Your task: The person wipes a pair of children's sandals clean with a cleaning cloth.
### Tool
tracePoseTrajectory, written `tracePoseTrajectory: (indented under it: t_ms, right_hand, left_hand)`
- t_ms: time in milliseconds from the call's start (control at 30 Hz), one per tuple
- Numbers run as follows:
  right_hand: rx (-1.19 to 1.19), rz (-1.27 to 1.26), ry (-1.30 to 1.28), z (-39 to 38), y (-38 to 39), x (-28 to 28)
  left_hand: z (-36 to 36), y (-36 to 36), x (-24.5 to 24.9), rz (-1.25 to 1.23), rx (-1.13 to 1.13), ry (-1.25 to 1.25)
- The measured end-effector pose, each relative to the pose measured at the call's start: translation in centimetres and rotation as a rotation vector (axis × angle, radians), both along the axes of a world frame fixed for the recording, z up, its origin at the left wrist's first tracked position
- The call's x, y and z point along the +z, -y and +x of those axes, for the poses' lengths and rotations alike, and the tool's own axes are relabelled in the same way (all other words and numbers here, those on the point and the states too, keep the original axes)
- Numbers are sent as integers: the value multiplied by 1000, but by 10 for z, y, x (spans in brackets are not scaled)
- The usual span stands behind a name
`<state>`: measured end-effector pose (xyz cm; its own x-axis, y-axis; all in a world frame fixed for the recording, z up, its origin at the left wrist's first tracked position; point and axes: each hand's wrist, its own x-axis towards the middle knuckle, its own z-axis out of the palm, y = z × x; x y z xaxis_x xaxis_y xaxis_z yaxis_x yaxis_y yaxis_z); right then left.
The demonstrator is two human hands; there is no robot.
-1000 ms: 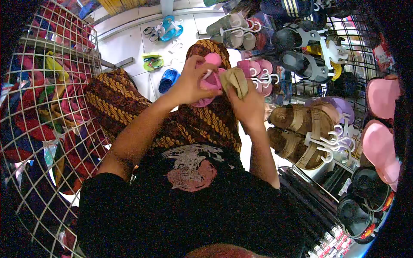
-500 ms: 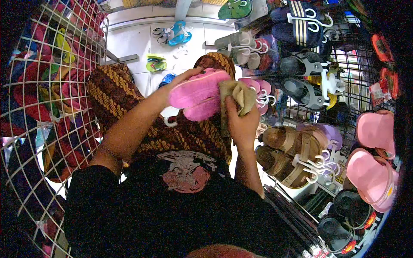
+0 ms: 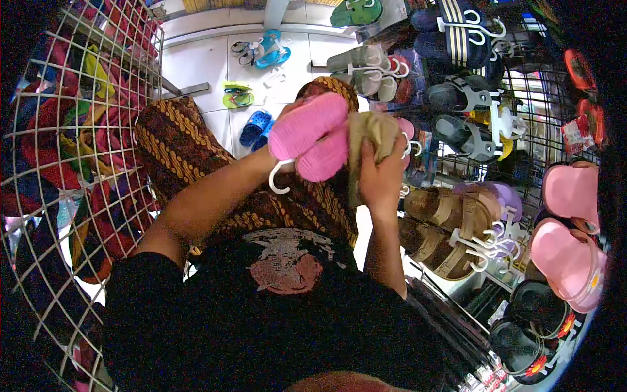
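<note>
pink sandals (image 3: 310, 134): matt foam-like | rag (image 3: 372, 130): soft cloth

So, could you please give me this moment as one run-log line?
left hand: holds pink sandals on hanger | right hand: presses cloth against sandals

From my remote station, I log the torso as covered by a black short-sleeved T-shirt (image 3: 261, 333). Chest print (image 3: 287, 261): a whitish winged figure over a faded red disc. Legs: brown batik trousers (image 3: 176, 144) with rows of yellow-gold diagonal motifs. The sleeves end above the elbow. Forearms, left grip (image 3: 264, 157) and right grip (image 3: 382, 176) are bare.
</note>
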<state>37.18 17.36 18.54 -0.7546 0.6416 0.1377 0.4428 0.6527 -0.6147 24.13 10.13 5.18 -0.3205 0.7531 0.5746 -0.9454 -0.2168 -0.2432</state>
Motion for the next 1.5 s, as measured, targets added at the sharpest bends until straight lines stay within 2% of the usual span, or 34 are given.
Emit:
tracePoseTrajectory:
  t_ms: [33,67,167,200,267,300,333,400,433,467,500,567,600,700,833,867,967,1000,1100,1133,1233,1267,1367,1500]
  right_hand:
    - [-47,41,-54,-1,1,3]
    - [-28,62,-131,4,-2,-8]
    - [160,14,9,8,23,1]
    - [277,107,49,19,20,-13]
    - [132,9,120,14,10,-18]
    - [60,-40,155,10,4,-20]
    - [-9,-91,97,7,-1,-21]
    - [70,-94,121,9,7,-9]
    - [105,-98,133,10,13,-4]
    - [276,29,122,15,11,-22]
    - [243,8,123,15,12,-23]
    - [180,-31,127,14,12,-24]
    - [54,-104,194,10,3,-28]
    - [8,-59,165,9,0,-22]
    - [176,21,187,14,19,-32]
    - [120,-98,99,8,12,-34]
    - [-71,-24,165,0,-3,-38]
    - [-53,-39,177,2,1,-32]
    - [296,103,102,10,13,-36]
    - [200,54,205,11,13,-41]
    - [-11,40,107,3,-11,-58]
    - [-57,1,160,2,-12,-55]
    - [262,117,105,8,11,-39]
    - [23,73,166,-2,-13,-54]
  left_hand:
    - [4,-17,64,530,124,-133]
    - [4,-18,78,529,131,-107]
    - [3,-17,100,526,153,-29]
    - [4,-17,103,525,158,-3]
    - [-2,-4,71,132,78,32]
    - [-14,20,12,-259,-11,39]
    - [-23,35,8,-649,-100,42]
    - [-18,37,6,-1009,121,-245]
    - [-19,36,2,-986,114,-232]
    - [-20,35,-3,-963,106,-220]
    - [-21,33,-8,-940,98,-207]
    - [-24,33,-20,-391,-201,186]
    - [-21,35,-26,-438,-197,170]
    - [-12,36,-23,-467,-193,132]
    - [-7,38,-23,-466,-203,119]
    - [-8,37,-23,-468,-200,118]
    - [-7,36,-25,-459,-197,119]
    - [-7,36,-25,-456,-192,116]
    - [-6,37,-25,-454,-204,120]
    - [-6,37,-25,-454,-204,120]
    - [-4,33,-31,-434,-210,140]
    - [-5,32,-31,-423,-206,145]
    - [-3,34,-31,-396,-204,172]
    - [-5,33,-46,-312,-183,188]
